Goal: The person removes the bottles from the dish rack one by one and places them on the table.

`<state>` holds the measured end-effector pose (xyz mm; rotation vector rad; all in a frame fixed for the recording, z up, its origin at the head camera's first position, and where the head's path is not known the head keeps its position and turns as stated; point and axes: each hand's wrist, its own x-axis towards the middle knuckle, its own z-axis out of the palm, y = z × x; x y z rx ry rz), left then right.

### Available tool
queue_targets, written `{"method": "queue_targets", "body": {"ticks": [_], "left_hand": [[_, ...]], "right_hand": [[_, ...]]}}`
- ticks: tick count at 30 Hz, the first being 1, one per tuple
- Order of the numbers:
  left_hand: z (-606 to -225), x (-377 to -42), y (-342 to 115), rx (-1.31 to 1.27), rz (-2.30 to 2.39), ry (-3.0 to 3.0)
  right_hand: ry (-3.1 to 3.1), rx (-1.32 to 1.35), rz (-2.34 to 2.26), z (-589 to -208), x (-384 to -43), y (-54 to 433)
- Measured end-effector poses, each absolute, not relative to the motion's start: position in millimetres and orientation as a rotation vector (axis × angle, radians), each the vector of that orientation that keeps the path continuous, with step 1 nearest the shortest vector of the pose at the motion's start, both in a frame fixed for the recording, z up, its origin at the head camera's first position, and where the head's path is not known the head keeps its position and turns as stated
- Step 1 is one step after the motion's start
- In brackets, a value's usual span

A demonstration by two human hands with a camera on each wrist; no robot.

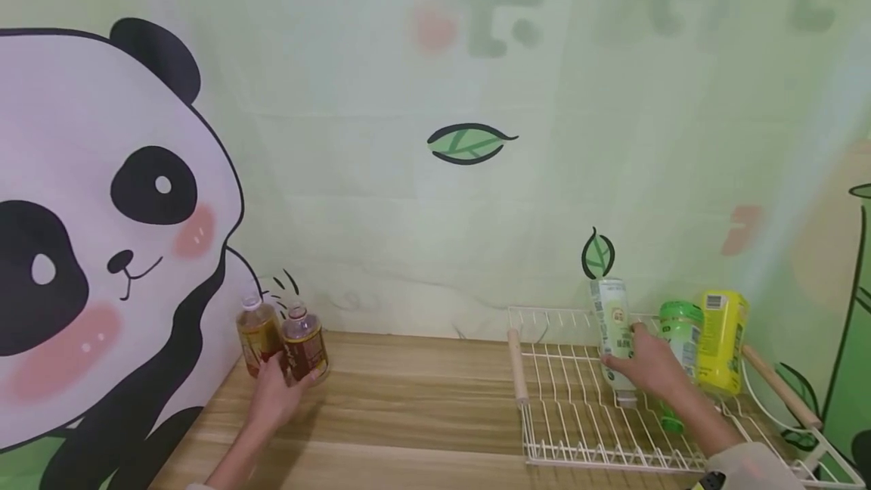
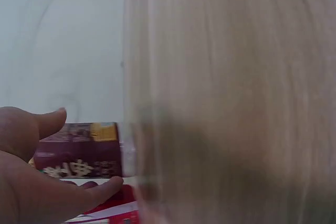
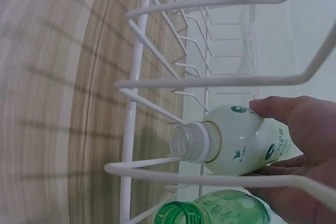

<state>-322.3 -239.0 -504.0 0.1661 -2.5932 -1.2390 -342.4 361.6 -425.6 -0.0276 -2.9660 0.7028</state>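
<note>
In the head view my left hand (image 1: 275, 395) is at a bottle with a dark purple label (image 1: 306, 346), fingers on one side and thumb on the other. The left wrist view shows the thumb and fingers spread around this bottle (image 2: 79, 150). An amber bottle with a white top (image 1: 258, 327) stands just left of it. My right hand (image 1: 656, 361) grips a white-labelled bottle (image 1: 612, 324), mouth down, over the white wire rack (image 1: 578, 429). Its clear open neck (image 3: 190, 142) sits among the wires in the right wrist view.
Inside the rack, right of my hand, a green bottle (image 1: 680, 331) and a yellow bottle (image 1: 723, 342) stand upside down. The rack has wooden handles (image 1: 519, 365) at both ends. Behind the wooden table (image 1: 408, 399) hangs a printed panda backdrop (image 1: 374, 172).
</note>
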Motion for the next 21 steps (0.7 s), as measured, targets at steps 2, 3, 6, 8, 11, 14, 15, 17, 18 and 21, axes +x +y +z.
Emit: {"method": "queue_targets", "body": {"ticks": [2, 3, 6, 8, 11, 14, 15, 17, 18, 21], "left_hand": [[-498.2, -316.3, -238.6, 0.149, -1.262, -2.601], [-494.7, -313.2, -238.2, 0.141, -1.272, -2.601], [-480.5, -304.4, -235.9, 0.12, -1.26, -2.598], [-469.4, -298.7, -233.0, 0.107, -1.22, -2.601], [-451.8, -289.9, -226.1, 0.045, -1.153, -2.648], [-434.4, -277.7, -209.5, -0.064, -1.163, -2.707], [-428.9, -273.5, -201.5, -0.107, -1.176, -2.726], [-419.1, -265.0, -183.2, -0.188, -1.23, -2.732], [-414.9, -261.3, -173.3, -0.225, -1.247, -2.727], [-404.7, -256.1, -143.8, -0.328, -1.292, -2.697]], "right_hand": [[-2.962, -0.032, 0.706, -425.8, -341.6, 361.5], [-2.956, -0.032, 0.709, -426.0, -341.0, 361.6], [-2.925, -0.016, 0.737, -425.9, -338.4, 362.0], [-2.891, 0.012, 0.75, -425.2, -336.7, 361.7], [-2.838, 0.063, 0.783, -419.7, -333.3, 358.8], [-2.788, 0.111, 0.811, -410.2, -328.1, 352.0], [-2.774, 0.126, 0.813, -406.3, -325.5, 348.8], [-2.758, 0.156, 0.834, -397.6, -319.0, 341.1], [-2.747, 0.171, 0.837, -393.9, -315.6, 336.7], [-2.719, 0.228, 0.841, -383.0, -304.8, 323.8]]}}
